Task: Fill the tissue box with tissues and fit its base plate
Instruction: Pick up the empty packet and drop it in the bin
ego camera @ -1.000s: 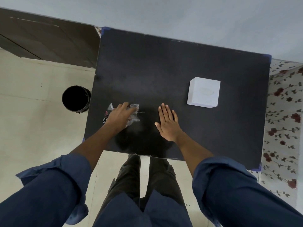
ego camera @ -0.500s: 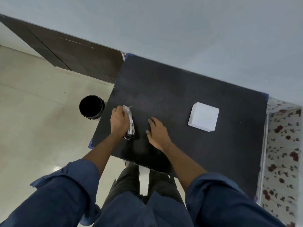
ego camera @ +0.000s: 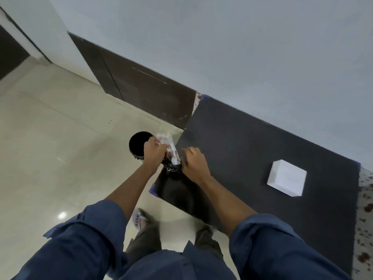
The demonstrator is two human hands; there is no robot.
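A white cube-shaped tissue box [ego camera: 286,180] stands on the black table [ego camera: 252,150] toward its right side, well away from both hands. A crumpled clear plastic wrapper [ego camera: 170,151] with dark and red print is held at the table's left edge. My left hand [ego camera: 154,152] is closed on its upper part, just beside the black bin. My right hand [ego camera: 192,164] grips the wrapper's lower end with curled fingers. No loose tissues or base plate show.
A round black bin [ego camera: 138,143] stands on the pale tiled floor next to the table's left edge. A dark wooden panel [ego camera: 145,91] runs along the grey wall. A floral cloth [ego camera: 365,219] shows beyond the table's right edge.
Both hands moved left toward the table's edge and the bin. My left hand lifted the wrapper off the table, and my right hand, flat before, now grips it too. The view swung left.
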